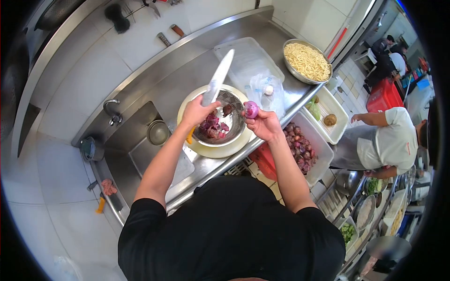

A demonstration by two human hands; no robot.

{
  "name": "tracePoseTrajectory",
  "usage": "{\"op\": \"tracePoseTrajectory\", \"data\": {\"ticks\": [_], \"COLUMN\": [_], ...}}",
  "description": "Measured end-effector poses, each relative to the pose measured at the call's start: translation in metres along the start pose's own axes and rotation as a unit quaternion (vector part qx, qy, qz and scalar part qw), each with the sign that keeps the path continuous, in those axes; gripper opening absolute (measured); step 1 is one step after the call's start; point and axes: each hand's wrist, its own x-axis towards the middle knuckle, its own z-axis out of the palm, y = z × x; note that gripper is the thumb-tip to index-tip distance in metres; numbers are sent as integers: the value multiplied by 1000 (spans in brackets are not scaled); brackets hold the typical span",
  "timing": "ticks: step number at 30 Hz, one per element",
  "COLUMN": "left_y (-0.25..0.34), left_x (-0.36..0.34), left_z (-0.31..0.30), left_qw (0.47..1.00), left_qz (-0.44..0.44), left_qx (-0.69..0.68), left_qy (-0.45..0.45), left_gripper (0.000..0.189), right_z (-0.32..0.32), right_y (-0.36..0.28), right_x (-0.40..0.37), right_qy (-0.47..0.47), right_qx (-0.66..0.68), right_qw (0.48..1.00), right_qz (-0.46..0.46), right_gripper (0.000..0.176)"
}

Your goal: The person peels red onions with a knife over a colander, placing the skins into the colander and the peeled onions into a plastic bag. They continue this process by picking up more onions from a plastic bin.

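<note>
A large knife (219, 77) points up and away, its blade raised over the far rim of a metal colander (240, 130). Round its handle end my left hand (198, 112) is closed; the yellow handle shows below the hand. To the right, my right hand (263, 124) grips a purple onion (251, 109) between thumb and fingers, above the colander's right rim. Onion skins and pieces (212, 125) lie in the colander, which stands on a round pale board (206, 151). Blade and onion are apart.
A bin of red onions (302, 150) stands right of the counter, below a white tray (340, 119). Behind are a noodle bowl (307, 62), a plastic bag (265, 89) and a clear lid (248, 56). The sink (140, 136) is left. A co-worker (384, 140) stands at right.
</note>
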Motion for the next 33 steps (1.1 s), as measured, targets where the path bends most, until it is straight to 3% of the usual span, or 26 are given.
{"op": "tracePoseTrajectory", "data": {"ticks": [5,12,15,18,21,24,28,33], "left_y": [25,31,30,26,25,14,9,-11], "left_x": [-18,-16,-16,-17,-22,-20,-8,2], "left_z": [9,-8,-9,-7,-7,-9,-5,12], "left_qw": [985,967,950,947,953,974,978,981], "left_qz": [129,227,278,296,285,225,204,178], "left_qx": [-81,96,140,117,76,-25,-40,-64], "left_qy": [-77,-61,-27,-47,-65,-21,11,-36], "left_gripper": [53,56,54,50,43,38,35,38], "right_z": [14,26,26,31,28,31,26,34], "right_y": [18,29,28,25,25,19,14,13], "right_x": [13,14,15,15,16,12,12,11], "right_qy": [-40,-32,-22,-4,19,56,12,-13], "right_qx": [4,-5,-24,-37,-47,-24,-3,-2], "right_qw": [997,996,996,996,995,995,997,997], "right_qz": [66,88,81,85,88,74,81,79], "right_gripper": [39,33,32,31,33,36,39,36]}}
